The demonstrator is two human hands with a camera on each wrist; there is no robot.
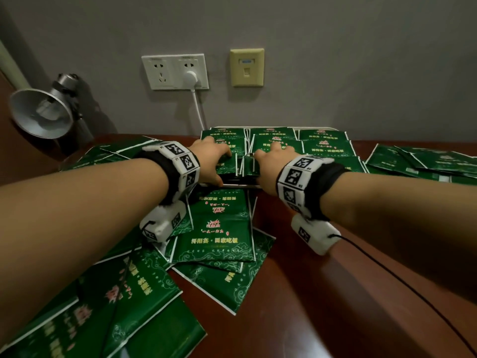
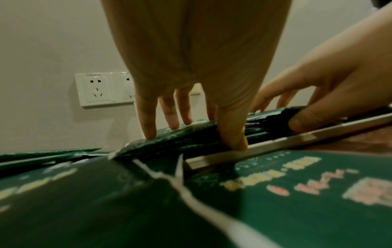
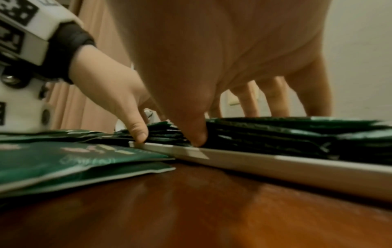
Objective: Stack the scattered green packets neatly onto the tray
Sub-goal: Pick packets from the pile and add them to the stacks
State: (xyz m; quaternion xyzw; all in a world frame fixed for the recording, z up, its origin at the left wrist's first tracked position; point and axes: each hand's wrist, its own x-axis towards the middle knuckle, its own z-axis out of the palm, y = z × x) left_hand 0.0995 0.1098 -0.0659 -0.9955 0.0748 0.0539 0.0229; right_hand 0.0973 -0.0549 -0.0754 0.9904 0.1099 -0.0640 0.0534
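Note:
A white tray [image 1: 309, 128] [image 2: 275, 142] [image 3: 275, 166] sits at the back of the table and carries stacks of green packets [image 1: 327, 148] [image 2: 265, 124] [image 3: 275, 134]. My left hand [image 1: 214, 156] [image 2: 191, 134] grips the near-left stack, fingers on top and thumb against its front edge at the rim. Close beside it, my right hand [image 1: 271, 158] [image 3: 229, 125] holds the neighbouring stack the same way. Loose green packets [image 1: 219, 228] lie under my wrists in front of the tray. More packets lie at the left [image 1: 116, 151], near left [image 1: 103, 306] and right [image 1: 426, 161].
The table is dark red wood [image 1: 335, 293], bare at the near right. A metal lamp [image 1: 41, 112] stands at the back left. On the grey wall are a white socket with a plug [image 1: 175, 71], its cable [image 1: 198, 112] and a beige outlet [image 1: 247, 67].

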